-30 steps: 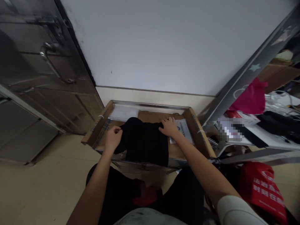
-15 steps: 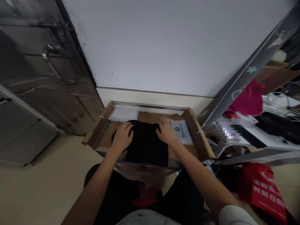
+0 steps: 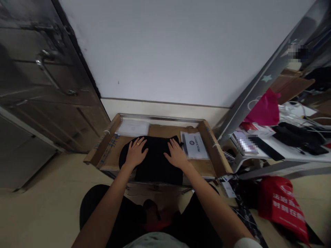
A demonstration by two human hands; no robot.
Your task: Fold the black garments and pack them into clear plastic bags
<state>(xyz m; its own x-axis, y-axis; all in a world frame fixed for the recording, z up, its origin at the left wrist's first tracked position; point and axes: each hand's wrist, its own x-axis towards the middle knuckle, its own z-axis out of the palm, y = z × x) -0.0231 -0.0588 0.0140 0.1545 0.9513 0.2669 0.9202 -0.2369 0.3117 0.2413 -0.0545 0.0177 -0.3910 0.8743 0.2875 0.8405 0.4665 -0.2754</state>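
A black cloth item [image 3: 157, 162] lies on the cardboard-lined tray [image 3: 210, 168] in front of me, its near edge hanging over the front. It looks like a folded garment, though its kind is unclear. My left hand [image 3: 136, 151] rests flat on its left part, fingers spread, a ring on one finger. On the right part lies my right hand [image 3: 177, 154], also palm down with fingers stretched out. Just right of that hand sits a plastic packet printed ROCKBROS [image 3: 196, 145]. A white flat packet [image 3: 133, 127] lies at the tray's back left.
A metal door with a handle [image 3: 53, 75] stands at the left. At the right is a white table [image 3: 274, 146] with a pink bag [image 3: 266, 108], black items and cables. A red bag [image 3: 281, 203] is on the floor below. A white wall [image 3: 165, 51] rises behind the tray.
My hands have pressed out flatter on the black cloth, which now lies smoother and spreads a little wider at its back right. The view has shifted slightly.
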